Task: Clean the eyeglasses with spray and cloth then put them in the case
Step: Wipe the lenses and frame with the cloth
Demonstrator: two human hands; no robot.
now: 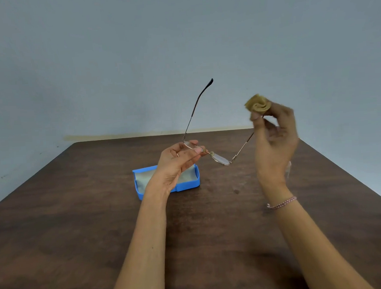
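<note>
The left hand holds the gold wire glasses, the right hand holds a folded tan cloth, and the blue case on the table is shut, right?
Not shut: the head view shows the blue plastic case open on the brown wooden table, pale lining showing. The rest is right.

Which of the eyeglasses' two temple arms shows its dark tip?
The temple arm rising above the left hand, its tip clear against the wall. The other arm runs behind the right hand holding the cloth, tip hidden.

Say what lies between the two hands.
Head view: the free lens and one temple of the eyeglasses bridge the gap from left hand to right hand, which pinches the cloth.
</note>
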